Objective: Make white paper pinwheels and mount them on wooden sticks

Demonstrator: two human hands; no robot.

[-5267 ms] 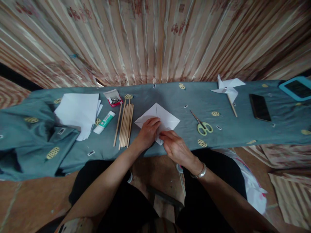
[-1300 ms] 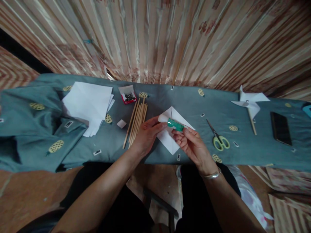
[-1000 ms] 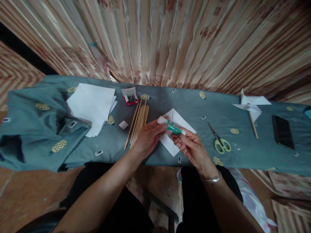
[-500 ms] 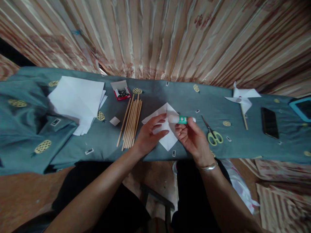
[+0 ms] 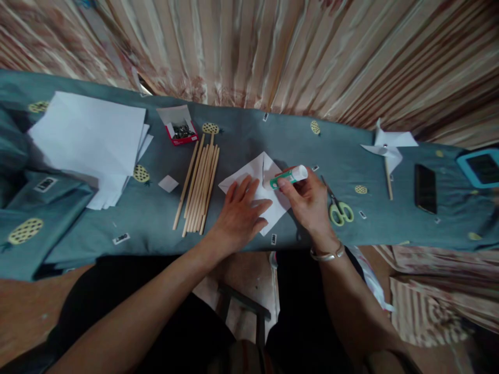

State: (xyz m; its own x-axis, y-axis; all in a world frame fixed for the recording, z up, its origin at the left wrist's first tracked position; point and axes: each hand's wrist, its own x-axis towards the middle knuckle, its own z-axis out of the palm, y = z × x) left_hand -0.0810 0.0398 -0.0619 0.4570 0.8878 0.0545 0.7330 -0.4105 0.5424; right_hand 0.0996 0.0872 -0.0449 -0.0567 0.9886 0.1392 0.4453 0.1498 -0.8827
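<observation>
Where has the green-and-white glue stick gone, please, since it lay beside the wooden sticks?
Yes, moved: the green-and-white glue stick crossed right of the wooden sticks, into the right hand.

Your flat left hand [image 5: 240,213] hides the middle of the folded white paper square [image 5: 255,179]. The picture's right edge cuts off the blue-framed tablet [image 5: 481,167].

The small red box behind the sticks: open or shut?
Open. The small red box has its pale flap raised at the back, and dark metal bits show inside. It sits apart from both hands, beyond the wooden sticks.
</observation>
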